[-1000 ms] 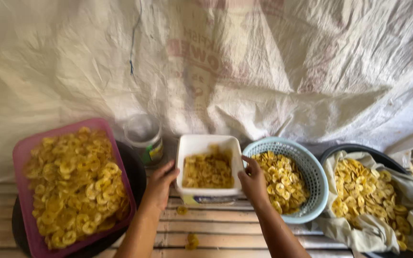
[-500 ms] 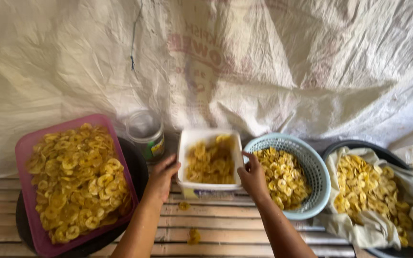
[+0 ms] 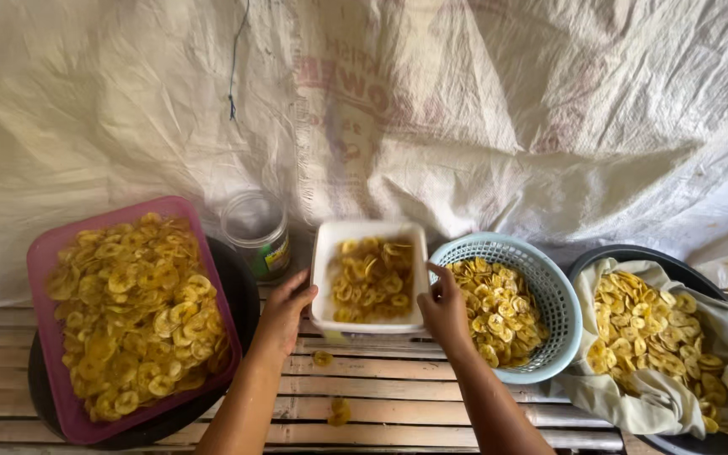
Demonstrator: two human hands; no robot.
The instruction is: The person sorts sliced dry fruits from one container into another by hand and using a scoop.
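Head-camera footage looked down on both hands gripping a white rectangular tub [image 3: 370,240] by its two long sides. One hand, the left hand [image 3: 282,314], was closed on the tub's left wall, thumb on the rim and fingers curled beneath. Opposite it, the right hand [image 3: 444,308] clasped the right wall in the same way, thumb raised at the rim. Between them the tub sat in the middle of the scene, lifted or tipped over a slatted wooden bench [image 3: 381,396], and it was partly filled with yellow banana chips [image 3: 371,278].

Just right of the tub, touching the right hand's side, stood a pale blue plastic basket [image 3: 554,295] holding more chips. Farther right was a dark round basin [image 3: 608,253] lined with a beige cloth [image 3: 718,337] and heaped with chips. Left of the tub stood a clear plastic jar [image 3: 256,229], and beyond it a pink rectangular tray [image 3: 44,261], piled with chips, rested on a dark round pan [image 3: 238,286]. A few stray chips [image 3: 338,410] lay on the slats near the forearms. Behind everything hung a white woven sack cloth [image 3: 465,109].
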